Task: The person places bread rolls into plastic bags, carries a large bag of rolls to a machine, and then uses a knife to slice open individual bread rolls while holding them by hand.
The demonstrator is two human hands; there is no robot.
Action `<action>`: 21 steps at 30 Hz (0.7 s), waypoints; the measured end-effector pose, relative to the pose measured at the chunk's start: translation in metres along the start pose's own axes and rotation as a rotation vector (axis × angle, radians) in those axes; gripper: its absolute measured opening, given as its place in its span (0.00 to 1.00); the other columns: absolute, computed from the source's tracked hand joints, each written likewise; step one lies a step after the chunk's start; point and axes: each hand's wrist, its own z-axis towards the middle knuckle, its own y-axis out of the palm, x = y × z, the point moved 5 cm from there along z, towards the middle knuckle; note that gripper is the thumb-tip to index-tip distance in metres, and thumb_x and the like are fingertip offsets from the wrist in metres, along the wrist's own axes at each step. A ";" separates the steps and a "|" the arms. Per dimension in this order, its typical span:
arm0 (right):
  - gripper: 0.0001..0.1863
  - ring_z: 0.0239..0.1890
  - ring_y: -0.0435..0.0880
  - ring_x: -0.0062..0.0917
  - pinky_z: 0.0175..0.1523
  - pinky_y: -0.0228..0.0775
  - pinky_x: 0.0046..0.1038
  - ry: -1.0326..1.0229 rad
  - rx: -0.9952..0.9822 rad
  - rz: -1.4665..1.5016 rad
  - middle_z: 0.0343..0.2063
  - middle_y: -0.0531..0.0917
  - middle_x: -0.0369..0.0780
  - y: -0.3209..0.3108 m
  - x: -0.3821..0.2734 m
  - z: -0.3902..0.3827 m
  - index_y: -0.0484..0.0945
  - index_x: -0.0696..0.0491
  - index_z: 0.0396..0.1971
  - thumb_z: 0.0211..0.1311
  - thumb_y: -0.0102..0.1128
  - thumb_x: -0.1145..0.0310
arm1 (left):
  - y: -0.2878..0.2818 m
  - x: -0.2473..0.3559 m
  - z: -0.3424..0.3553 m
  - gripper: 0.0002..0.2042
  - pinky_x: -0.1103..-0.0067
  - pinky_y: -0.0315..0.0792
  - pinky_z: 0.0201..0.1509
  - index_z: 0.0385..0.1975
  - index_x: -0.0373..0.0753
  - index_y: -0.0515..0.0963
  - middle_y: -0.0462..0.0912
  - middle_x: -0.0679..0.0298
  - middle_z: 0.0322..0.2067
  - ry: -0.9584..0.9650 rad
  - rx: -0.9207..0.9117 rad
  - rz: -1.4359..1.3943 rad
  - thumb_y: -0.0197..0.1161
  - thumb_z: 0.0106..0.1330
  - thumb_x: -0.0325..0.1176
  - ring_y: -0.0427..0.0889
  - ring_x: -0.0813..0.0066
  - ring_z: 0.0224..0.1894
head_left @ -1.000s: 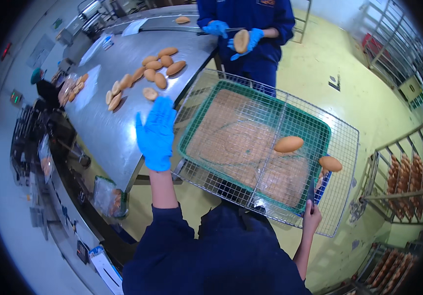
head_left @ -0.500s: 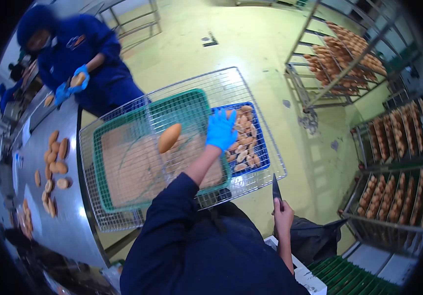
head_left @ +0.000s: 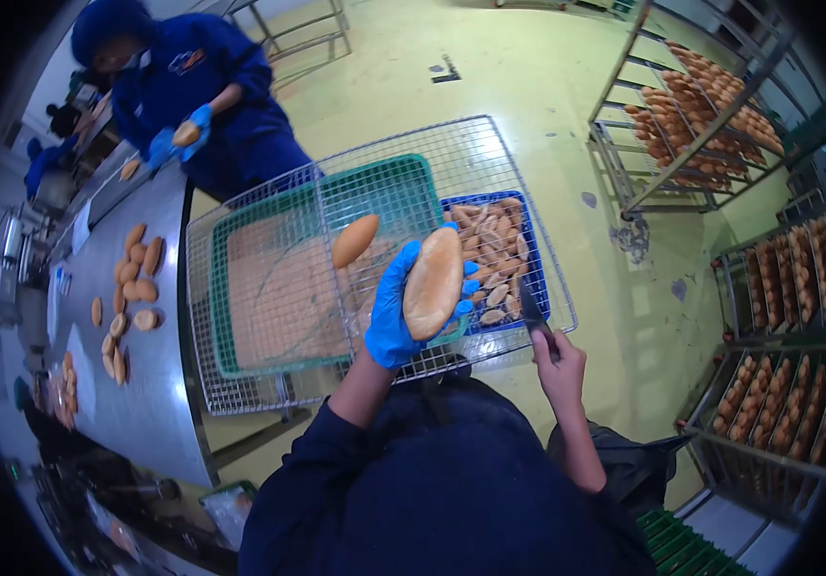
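Note:
In my left hand [head_left: 392, 317], gloved in blue, lies an oval bread roll [head_left: 434, 284], its pale brown face turned up and the fingers curled round its edges. My bare right hand [head_left: 561, 370] grips a knife [head_left: 532, 309] by its handle. The dark blade points up and away, over the right side of a blue crate [head_left: 541, 254] and apart from the roll. Bread strips and pieces [head_left: 495, 250] fill that crate. Another golden roll [head_left: 355, 241] rests on the wire rack [head_left: 490, 144], left of my gloved hand.
A green crate [head_left: 425, 173] sits under the wire rack. On the left, a steel table [head_left: 168, 365] bears several rolls [head_left: 130, 269]. Across from me a co-worker in blue [head_left: 206, 106] holds a roll. Rack trolleys with bread [head_left: 701, 125] stand on the right.
My left hand has come back from the blue crate and turned palm up with the roll in it. My right hand has raised the knife up and inward. The whole view has shifted slightly.

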 end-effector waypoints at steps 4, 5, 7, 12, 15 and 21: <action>0.13 0.16 0.74 0.29 0.22 0.64 0.28 -0.679 -0.134 -0.168 0.14 0.73 0.38 0.025 -0.112 -0.012 0.73 0.54 0.17 0.47 0.68 0.64 | 0.031 0.008 -0.040 0.31 0.61 0.74 0.51 0.64 0.41 0.56 0.68 0.45 0.55 0.243 0.204 0.180 0.47 0.67 0.53 0.74 0.53 0.53; 0.14 0.16 0.73 0.29 0.21 0.63 0.29 -0.823 -0.194 -0.201 0.13 0.72 0.37 0.030 -0.132 -0.019 0.72 0.53 0.16 0.45 0.69 0.64 | 0.038 0.010 -0.048 0.31 0.61 0.74 0.51 0.64 0.41 0.56 0.68 0.45 0.56 0.313 0.309 0.288 0.47 0.67 0.53 0.74 0.53 0.53; 0.16 0.15 0.71 0.26 0.19 0.60 0.29 -1.067 -0.300 -0.283 0.13 0.69 0.35 0.041 -0.148 -0.034 0.69 0.49 0.14 0.42 0.70 0.62 | 0.039 0.014 -0.063 0.30 0.63 0.74 0.52 0.65 0.41 0.55 0.67 0.46 0.56 0.402 0.374 0.413 0.49 0.67 0.50 0.74 0.55 0.54; 0.17 0.14 0.70 0.30 0.18 0.59 0.31 -0.890 0.100 -0.510 0.12 0.70 0.38 0.061 -0.106 0.054 0.69 0.50 0.14 0.41 0.71 0.61 | 0.052 0.008 -0.091 0.28 0.65 0.72 0.54 0.64 0.38 0.58 0.69 0.51 0.55 0.529 0.437 0.513 0.51 0.67 0.45 0.74 0.58 0.52; 0.18 0.13 0.70 0.30 0.19 0.59 0.30 -0.945 0.036 -0.365 0.12 0.70 0.38 0.055 -0.124 0.027 0.68 0.51 0.13 0.43 0.70 0.61 | 0.052 0.009 -0.099 0.27 0.65 0.71 0.56 0.63 0.35 0.59 0.65 0.55 0.59 0.478 0.373 0.454 0.50 0.68 0.44 0.72 0.57 0.55; 0.19 0.13 0.71 0.30 0.18 0.59 0.29 -0.887 0.064 -0.492 0.11 0.70 0.39 0.054 -0.114 0.036 0.66 0.51 0.11 0.49 0.68 0.63 | 0.058 0.009 -0.100 0.27 0.63 0.67 0.60 0.63 0.34 0.59 0.62 0.55 0.61 0.577 0.428 0.575 0.50 0.68 0.43 0.68 0.59 0.59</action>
